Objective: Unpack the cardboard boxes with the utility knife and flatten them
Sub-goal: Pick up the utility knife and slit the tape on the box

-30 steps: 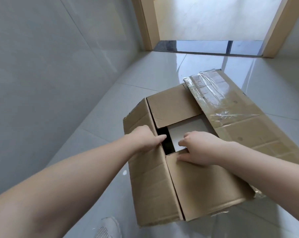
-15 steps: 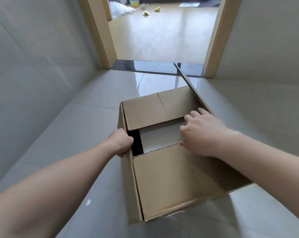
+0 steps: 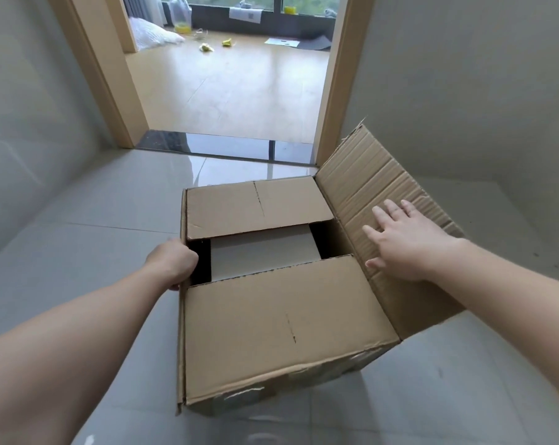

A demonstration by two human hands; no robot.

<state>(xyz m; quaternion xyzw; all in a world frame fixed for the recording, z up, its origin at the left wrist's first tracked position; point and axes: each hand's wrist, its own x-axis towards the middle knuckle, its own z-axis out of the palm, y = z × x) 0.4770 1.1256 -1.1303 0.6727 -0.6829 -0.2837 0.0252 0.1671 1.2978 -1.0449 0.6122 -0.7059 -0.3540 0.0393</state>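
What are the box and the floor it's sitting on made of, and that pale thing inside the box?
The box looks like brown corrugated cardboard, matte; ribbing shows on the open flap under the right hand. The floor seems to be glossy grey tile: grout lines and reflections show. The pale item inside has a flat, matte, off-white surface, perhaps paperboard; too little shows to tell.

Home interior: grey tiled floor [image 3: 88, 200], wooden door frame [image 3: 336, 91], room beyond with laminate floor [image 3: 233, 85], window [image 3: 239, 0].

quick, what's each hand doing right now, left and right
Left hand: fingers curled over the cardboard box's left edge, gripping it.
Right hand: open, flat against the right flap.
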